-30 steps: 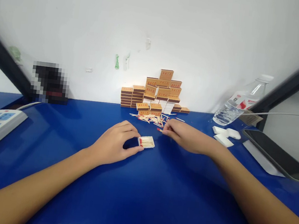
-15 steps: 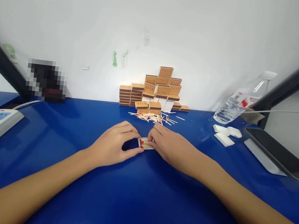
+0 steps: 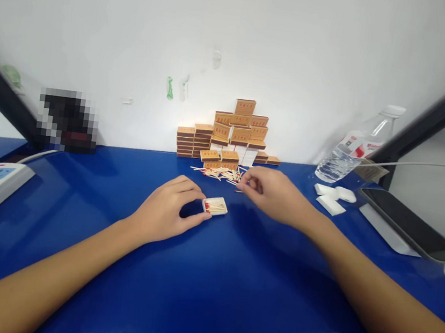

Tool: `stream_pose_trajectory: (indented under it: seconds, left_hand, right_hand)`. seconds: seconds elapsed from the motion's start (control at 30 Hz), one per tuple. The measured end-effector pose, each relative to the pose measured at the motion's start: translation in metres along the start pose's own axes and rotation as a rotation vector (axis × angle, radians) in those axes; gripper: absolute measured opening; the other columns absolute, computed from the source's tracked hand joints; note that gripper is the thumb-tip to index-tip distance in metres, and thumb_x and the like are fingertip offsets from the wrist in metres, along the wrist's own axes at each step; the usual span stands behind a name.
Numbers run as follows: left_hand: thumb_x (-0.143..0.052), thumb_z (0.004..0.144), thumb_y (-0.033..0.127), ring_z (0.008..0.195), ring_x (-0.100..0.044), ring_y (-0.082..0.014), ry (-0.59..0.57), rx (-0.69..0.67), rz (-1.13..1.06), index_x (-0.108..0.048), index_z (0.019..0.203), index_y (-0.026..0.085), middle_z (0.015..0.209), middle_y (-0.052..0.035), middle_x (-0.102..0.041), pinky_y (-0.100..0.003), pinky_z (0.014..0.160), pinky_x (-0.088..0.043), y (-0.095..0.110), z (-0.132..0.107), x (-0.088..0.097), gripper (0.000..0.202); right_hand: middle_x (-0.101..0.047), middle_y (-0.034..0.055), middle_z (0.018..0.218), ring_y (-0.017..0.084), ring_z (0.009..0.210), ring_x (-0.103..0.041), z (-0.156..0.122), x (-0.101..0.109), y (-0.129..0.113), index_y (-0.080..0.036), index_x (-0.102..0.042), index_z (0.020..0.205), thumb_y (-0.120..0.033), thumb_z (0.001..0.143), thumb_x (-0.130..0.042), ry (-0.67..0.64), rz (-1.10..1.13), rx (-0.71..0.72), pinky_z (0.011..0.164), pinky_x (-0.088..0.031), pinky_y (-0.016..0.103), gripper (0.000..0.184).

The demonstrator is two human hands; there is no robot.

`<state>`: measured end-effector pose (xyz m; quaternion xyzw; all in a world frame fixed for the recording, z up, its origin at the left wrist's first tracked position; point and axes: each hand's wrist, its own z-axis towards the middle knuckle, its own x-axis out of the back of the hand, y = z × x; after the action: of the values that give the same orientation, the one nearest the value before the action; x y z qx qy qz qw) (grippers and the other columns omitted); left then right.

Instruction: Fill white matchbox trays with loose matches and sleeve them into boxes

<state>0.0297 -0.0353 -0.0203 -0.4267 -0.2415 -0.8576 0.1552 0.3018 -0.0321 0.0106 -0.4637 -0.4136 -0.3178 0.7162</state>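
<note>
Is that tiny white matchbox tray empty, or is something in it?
Not empty: several red-tipped matches lie inside the matchbox tray. Whether it's completely full, I cannot tell.

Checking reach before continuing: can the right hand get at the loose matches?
Likely yes: the right hand is beside the loose matches, the matchboxes stand behind them, and the left hand is at the tray.

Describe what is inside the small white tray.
Matches lie inside the white tray, their red heads at the end nearest the left hand. Whatever is underneath the matches is covered and cannot be seen.
</note>
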Motion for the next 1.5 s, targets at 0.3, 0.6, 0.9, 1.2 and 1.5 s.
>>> stream_pose_trajectory:
  seconds: [0.3,0.6,0.9,1.2,1.5]
  left_hand:
    - [-0.072,0.095,0.038,0.1,-0.065,-0.0244,-0.006,0.014,0.0,-0.075,0.109,0.018,0.105,-0.0085,-0.074,-0.043,0.09,-0.057,-0.001,-0.001,0.0,0.024]
    - [-0.072,0.096,0.04,0.099,-0.065,-0.025,-0.036,0.017,-0.013,-0.075,0.11,0.019,0.103,-0.0085,-0.074,-0.044,0.09,-0.057,0.001,-0.001,-0.002,0.026]
    - [-0.073,0.094,0.037,0.099,-0.065,-0.0252,-0.051,0.003,-0.038,-0.075,0.107,0.02,0.103,-0.008,-0.074,-0.043,0.09,-0.057,0.003,-0.001,-0.001,0.021]
    - [-0.073,0.095,0.038,0.098,-0.065,-0.0248,-0.052,0.002,-0.046,-0.075,0.109,0.019,0.103,-0.0087,-0.074,-0.044,0.09,-0.057,0.004,-0.001,0.0,0.024]
    - [-0.072,0.096,0.039,0.099,-0.065,-0.0247,-0.058,-0.008,-0.042,-0.074,0.11,0.019,0.104,-0.0084,-0.073,-0.044,0.093,-0.056,0.004,-0.001,-0.001,0.024]
  right_hand:
    - [-0.069,0.0059,0.087,0.019,0.078,-0.06,0.01,-0.009,0.037,-0.019,-0.067,0.085,-0.029,0.093,-0.063,-0.169,-0.07,-0.028,0.07,-0.041,0.031,0.014]
    - [-0.064,0.0073,0.099,0.021,0.09,-0.058,-0.002,-0.013,0.005,-0.021,-0.061,0.093,-0.031,0.103,-0.053,-0.16,0.089,0.208,0.08,-0.046,0.033,0.016]
    - [-0.063,0.0064,0.099,0.019,0.088,-0.058,-0.008,-0.018,-0.009,-0.021,-0.063,0.095,-0.027,0.104,-0.053,-0.136,0.099,0.275,0.078,-0.045,0.032,0.015]
    - [-0.063,0.007,0.093,0.021,0.083,-0.059,0.008,-0.021,0.025,-0.02,-0.064,0.094,-0.027,0.1,-0.056,0.094,-0.083,0.094,0.075,-0.043,0.033,0.013]
    - [-0.06,0.0105,0.106,0.025,0.096,-0.059,0.017,-0.044,0.032,-0.02,-0.065,0.105,-0.028,0.102,-0.053,0.08,-0.085,0.169,0.088,-0.048,0.038,0.015]
